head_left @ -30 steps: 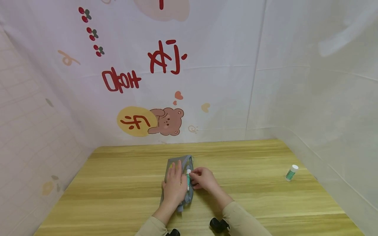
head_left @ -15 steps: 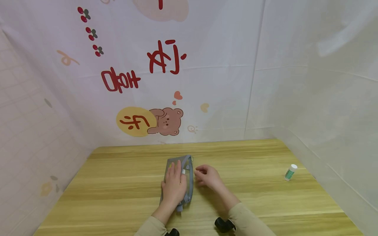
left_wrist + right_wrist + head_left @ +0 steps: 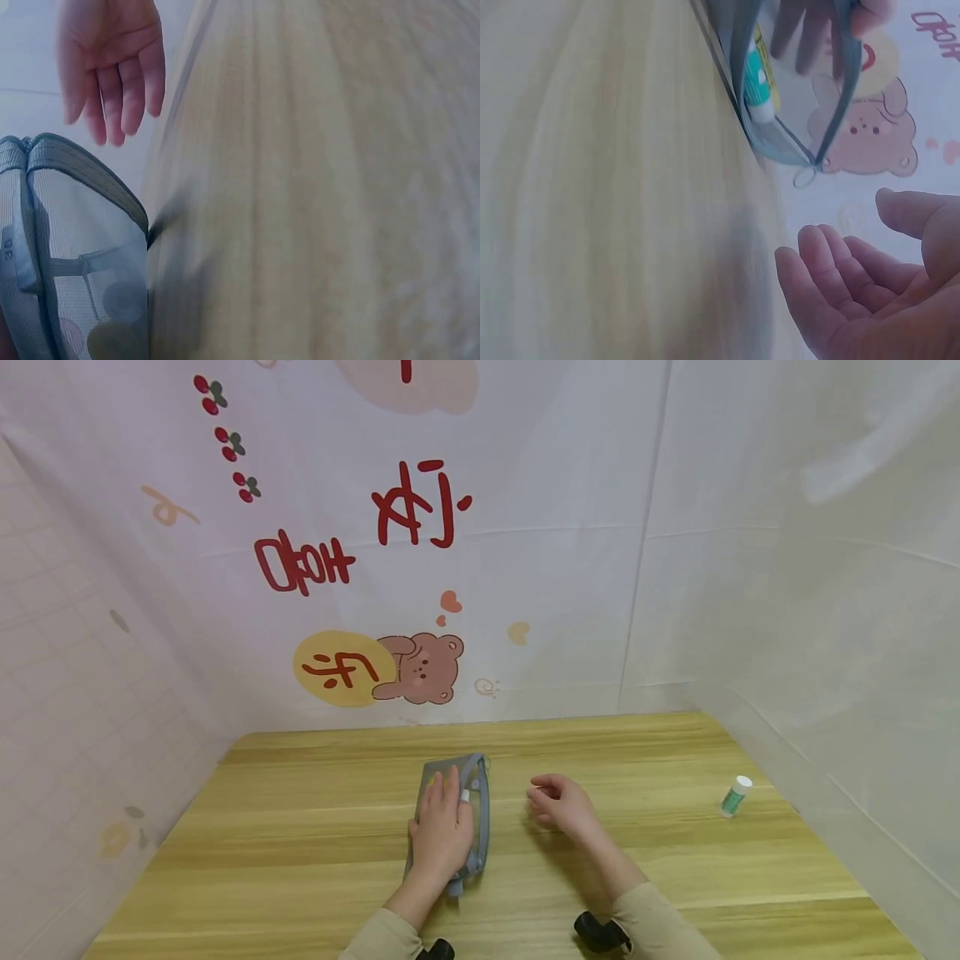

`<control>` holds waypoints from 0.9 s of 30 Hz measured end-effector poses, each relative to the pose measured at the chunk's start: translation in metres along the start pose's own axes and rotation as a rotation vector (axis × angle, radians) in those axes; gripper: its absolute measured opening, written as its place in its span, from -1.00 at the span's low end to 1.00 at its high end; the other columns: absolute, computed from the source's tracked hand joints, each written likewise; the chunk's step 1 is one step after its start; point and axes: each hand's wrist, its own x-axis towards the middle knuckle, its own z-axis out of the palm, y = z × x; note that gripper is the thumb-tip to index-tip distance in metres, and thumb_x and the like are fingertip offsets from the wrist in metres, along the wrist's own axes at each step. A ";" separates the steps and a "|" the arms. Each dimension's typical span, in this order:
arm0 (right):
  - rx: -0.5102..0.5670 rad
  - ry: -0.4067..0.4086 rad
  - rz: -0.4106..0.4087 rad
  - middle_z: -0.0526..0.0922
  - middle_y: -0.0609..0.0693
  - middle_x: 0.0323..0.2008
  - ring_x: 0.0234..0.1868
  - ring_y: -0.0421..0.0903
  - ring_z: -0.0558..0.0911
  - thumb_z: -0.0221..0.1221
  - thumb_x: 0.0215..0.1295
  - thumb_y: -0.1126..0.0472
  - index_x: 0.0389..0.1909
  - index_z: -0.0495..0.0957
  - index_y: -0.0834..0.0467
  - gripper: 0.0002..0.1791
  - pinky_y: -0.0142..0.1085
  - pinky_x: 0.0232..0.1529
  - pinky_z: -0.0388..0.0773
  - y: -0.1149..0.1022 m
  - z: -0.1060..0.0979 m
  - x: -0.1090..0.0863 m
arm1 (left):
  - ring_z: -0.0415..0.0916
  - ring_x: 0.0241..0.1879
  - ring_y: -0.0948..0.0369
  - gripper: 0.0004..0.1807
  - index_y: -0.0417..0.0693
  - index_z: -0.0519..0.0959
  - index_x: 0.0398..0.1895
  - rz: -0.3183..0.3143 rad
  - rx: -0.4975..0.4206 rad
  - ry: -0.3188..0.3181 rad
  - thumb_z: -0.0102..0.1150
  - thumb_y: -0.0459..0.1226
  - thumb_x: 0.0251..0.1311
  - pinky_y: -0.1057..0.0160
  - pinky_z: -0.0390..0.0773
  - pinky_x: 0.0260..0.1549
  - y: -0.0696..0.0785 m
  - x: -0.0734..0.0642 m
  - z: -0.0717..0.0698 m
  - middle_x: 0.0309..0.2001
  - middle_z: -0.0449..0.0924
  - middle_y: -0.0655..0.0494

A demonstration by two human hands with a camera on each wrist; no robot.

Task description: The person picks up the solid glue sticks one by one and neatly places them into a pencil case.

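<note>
A grey mesh pencil case [image 3: 483, 818] lies near the middle of the table, its zip opening facing right. My left hand [image 3: 442, 835] lies over it and holds it by the upper edge of the opening, thumb on the near side. Inside, the right wrist view shows a teal-and-white glue stick [image 3: 756, 86] beside a yellow item [image 3: 769, 69]; the rest of the contents is hidden. Right of the case, my right hand [image 3: 566, 806] is above the table with loosely bent fingers and nothing in it.
Another glue stick [image 3: 736, 796], white-capped with a green label, stands near the table's right side. The wooden table [image 3: 300, 835] is bordered by white printed cloth [image 3: 555, 568] at the back and on both sides.
My right hand let go of the glue stick at the case's opening and drew away to the right. The glue stick moved deeper into the case. My left hand stayed put.
</note>
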 end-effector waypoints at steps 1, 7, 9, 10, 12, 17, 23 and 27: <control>0.000 0.006 0.002 0.64 0.14 -0.22 -0.19 0.12 0.68 0.19 0.37 0.29 0.12 0.49 0.46 -0.60 -0.12 -0.25 0.67 0.000 -0.003 0.000 | 0.04 0.42 -0.28 -0.39 -0.10 0.23 0.51 -0.002 -0.002 -0.004 -0.18 -0.22 0.38 -0.62 0.03 0.05 0.000 0.000 0.000 0.47 0.13 -0.28; 0.004 0.025 0.007 0.64 0.23 -0.17 -0.15 0.16 0.68 0.19 0.37 0.29 0.14 0.47 0.47 -0.58 -0.10 -0.23 0.67 0.002 -0.021 -0.003 | 0.03 0.43 -0.28 -0.39 -0.09 0.22 0.51 0.001 -0.010 -0.009 -0.19 -0.22 0.39 -0.62 0.02 0.04 0.000 0.000 -0.001 0.47 0.12 -0.28; 0.001 0.032 0.010 0.64 0.23 -0.15 -0.13 0.17 0.68 0.19 0.37 0.29 0.15 0.47 0.46 -0.57 -0.10 -0.22 0.67 0.002 -0.026 -0.005 | 0.03 0.43 -0.28 -0.39 -0.09 0.22 0.51 0.001 -0.010 -0.008 -0.19 -0.22 0.39 -0.62 0.02 0.04 0.000 0.000 -0.002 0.47 0.12 -0.28; -0.002 0.035 0.010 0.63 0.23 -0.15 -0.12 0.17 0.68 0.19 0.37 0.28 0.16 0.46 0.47 -0.57 -0.10 -0.22 0.67 0.002 -0.029 -0.006 | 0.03 0.43 -0.28 -0.39 -0.08 0.22 0.51 0.000 -0.011 -0.008 -0.19 -0.22 0.38 -0.62 0.02 0.04 -0.001 0.000 -0.002 0.47 0.12 -0.28; -0.010 0.037 0.009 0.63 0.24 -0.13 -0.11 0.18 0.67 0.19 0.38 0.28 0.17 0.45 0.47 -0.56 -0.10 -0.21 0.67 0.002 -0.035 -0.008 | 0.03 0.43 -0.28 -0.39 -0.08 0.22 0.51 0.001 -0.013 -0.009 -0.19 -0.22 0.39 -0.62 0.02 0.04 -0.001 0.000 -0.001 0.47 0.12 -0.27; -0.027 0.038 -0.014 0.61 0.29 -0.09 -0.07 0.21 0.65 0.17 0.40 0.28 0.20 0.40 0.50 -0.53 -0.10 -0.19 0.66 0.004 -0.050 -0.014 | 0.02 0.43 -0.28 -0.39 -0.07 0.21 0.52 -0.002 -0.014 -0.012 -0.20 -0.22 0.40 -0.62 0.01 0.05 -0.001 0.000 -0.001 0.48 0.11 -0.27; -0.054 0.070 -0.014 0.61 0.27 -0.05 -0.03 0.19 0.65 0.18 0.40 0.26 0.22 0.41 0.47 -0.52 -0.12 -0.12 0.64 0.012 -0.071 -0.020 | 0.03 0.43 -0.29 -0.39 -0.08 0.22 0.51 -0.004 -0.014 -0.003 -0.19 -0.21 0.39 -0.62 0.02 0.06 0.000 0.000 -0.001 0.47 0.12 -0.27; -0.102 0.091 -0.020 0.61 0.27 -0.02 -0.01 0.16 0.64 0.18 0.41 0.21 0.23 0.40 0.46 -0.49 -0.15 -0.08 0.63 0.016 -0.086 -0.026 | 0.04 0.43 -0.28 -0.39 -0.08 0.22 0.51 -0.006 -0.007 -0.002 -0.18 -0.22 0.40 -0.61 0.02 0.06 -0.001 0.001 0.000 0.47 0.12 -0.26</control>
